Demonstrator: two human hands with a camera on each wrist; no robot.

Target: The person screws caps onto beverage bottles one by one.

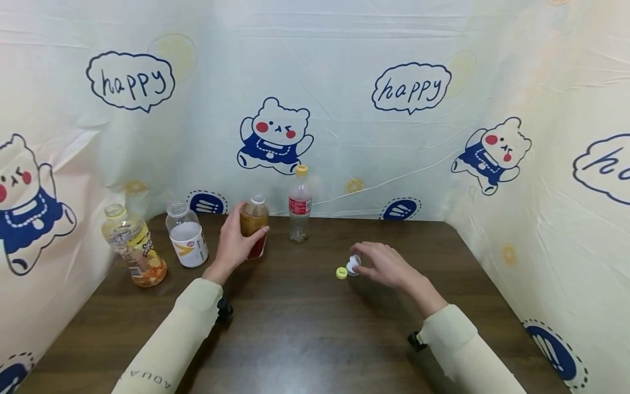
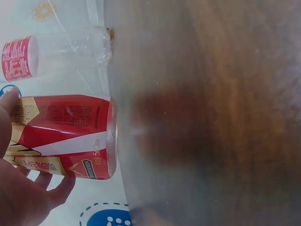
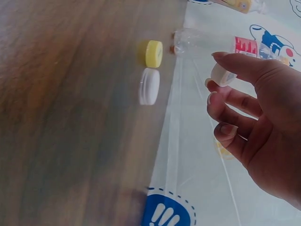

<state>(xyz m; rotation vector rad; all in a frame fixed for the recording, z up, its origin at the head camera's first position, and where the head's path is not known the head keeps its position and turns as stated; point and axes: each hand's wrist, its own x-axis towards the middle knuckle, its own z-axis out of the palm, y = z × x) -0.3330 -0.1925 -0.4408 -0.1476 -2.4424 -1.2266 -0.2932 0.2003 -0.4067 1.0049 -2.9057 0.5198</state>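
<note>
My left hand (image 1: 235,238) grips a bottle of brown drink (image 1: 254,221) with a red lower label, thumb on one side and fingers round the other. In the left wrist view this bottle (image 2: 70,136) shows its red and white label, and its base seems slightly off the table. Between thumb and index finger, my right hand (image 1: 386,264) pinches a white cap (image 3: 222,75). Below that hand, a yellow cap (image 3: 154,53) and another white cap (image 3: 149,86) lie side by side on the table. The neck of the held bottle looks uncapped.
Just right of the held bottle stands a clear bottle (image 1: 299,210) with a red label and yellow cap. To the left are an uncapped white-labelled bottle (image 1: 188,238) and an uncapped yellow-labelled bottle (image 1: 135,249). A printed curtain (image 1: 344,142) surrounds the dark wooden table (image 1: 305,339).
</note>
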